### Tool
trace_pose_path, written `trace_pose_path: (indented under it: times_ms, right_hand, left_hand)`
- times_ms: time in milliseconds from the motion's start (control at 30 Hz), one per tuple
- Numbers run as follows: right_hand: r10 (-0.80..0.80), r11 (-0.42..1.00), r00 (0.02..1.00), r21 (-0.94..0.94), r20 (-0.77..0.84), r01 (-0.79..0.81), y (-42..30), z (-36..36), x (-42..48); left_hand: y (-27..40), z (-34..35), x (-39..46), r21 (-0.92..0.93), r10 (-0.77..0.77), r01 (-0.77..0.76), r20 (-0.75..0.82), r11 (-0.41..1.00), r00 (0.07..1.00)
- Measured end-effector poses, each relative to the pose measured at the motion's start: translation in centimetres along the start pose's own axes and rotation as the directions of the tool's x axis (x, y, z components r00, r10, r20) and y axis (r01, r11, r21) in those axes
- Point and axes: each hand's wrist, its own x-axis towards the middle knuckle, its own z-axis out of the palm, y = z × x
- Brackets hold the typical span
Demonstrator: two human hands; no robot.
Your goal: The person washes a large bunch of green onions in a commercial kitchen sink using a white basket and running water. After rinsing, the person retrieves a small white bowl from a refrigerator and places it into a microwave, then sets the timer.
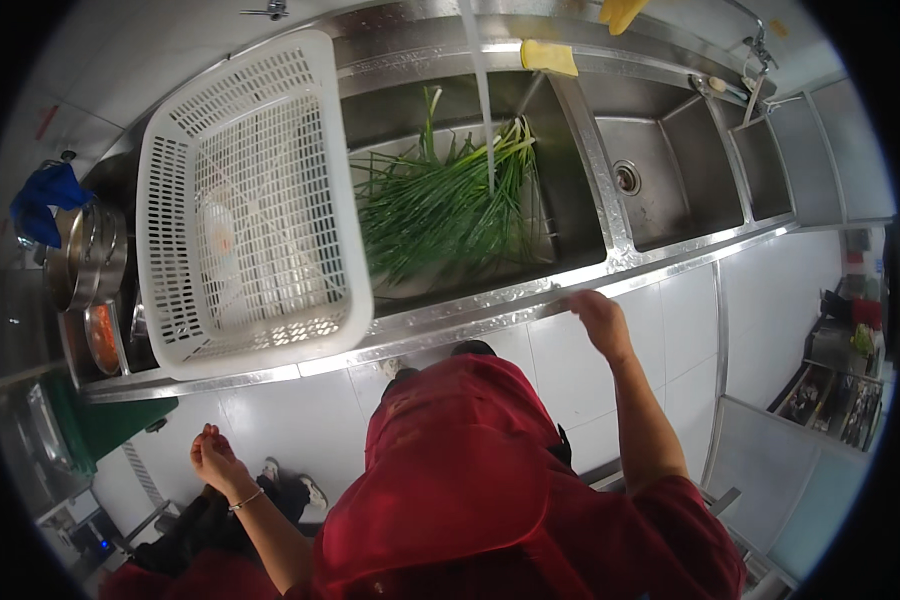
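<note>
A heap of long green onions (450,202) lies in a stainless steel sink basin (577,217), with a stream of water (484,97) falling onto it. Left of the heap, a large white perforated plastic basket (251,217) rests across the sink unit. My right hand (598,319) hovers by the sink's front edge, its fingers bent and slightly blurred; nothing shows in it. Lower left, away from the sink, my left hand (216,457) is raised with its fingers curled together; whether something small is between them I cannot tell.
A yellow cloth (549,58) lies on the back ledge. On the right is another sink basin (645,180) with a drain. Stacked metal pots (94,255) and a pan with red contents (103,337) stand left. Behind my left arm is another person (195,540); a green bin (112,420) stands nearby.
</note>
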Motion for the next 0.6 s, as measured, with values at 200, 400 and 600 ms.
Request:
trace_pose_path:
  times_ms: [200,400,600]
  right_hand:
    - [-0.116,0.993,0.988,0.031,0.100,0.113,1.5,-2.1,4.2]
    - [-0.295,0.937,0.930,-0.125,0.218,0.326,2.5,-2.4,4.6]
    - [-0.339,0.927,0.916,-0.088,0.215,0.364,3.1,-3.1,3.4]
  left_hand:
    - [-2.8,3.3,-11.5,0.008,-0.046,0.045,0.036,0.999,0.998]
    - [-5.4,3.1,-18.0,0.025,-0.154,0.153,0.016,0.988,0.988]
    - [-8.2,2.3,-22.4,-0.010,-0.303,0.304,0.023,0.953,0.953]
